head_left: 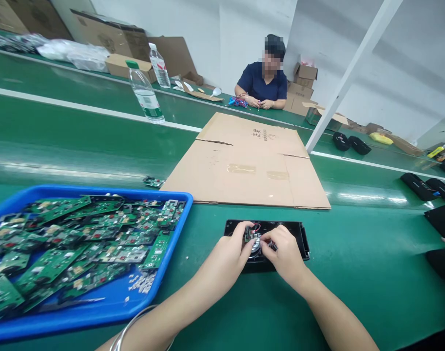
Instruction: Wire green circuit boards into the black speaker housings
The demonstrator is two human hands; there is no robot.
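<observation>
Two hands are in my view, both working over a black casing (300, 239) that lies on the green worktop (207, 312) in front of me. My left hand (234, 245) has its grip drawn close, thumb and fingers pinching a small circuit board (248, 234) above the casing's left half. On my right hand (283, 246), thumb and forefinger are bent in close to each other, next to a small pale part (257, 236); whether that grip pinches the part or a wire, I cannot tell.

The casing is an open, rectangular shell, its long side running left to right, with the hands covering much of its middle. I see a thin red wire (258, 225) looping near the board, and below it a round, silvery part (256, 249) partly hidden by my fingers. To the left stands a blue tray (186, 207) heaped with green circuit boards (48, 273).
</observation>
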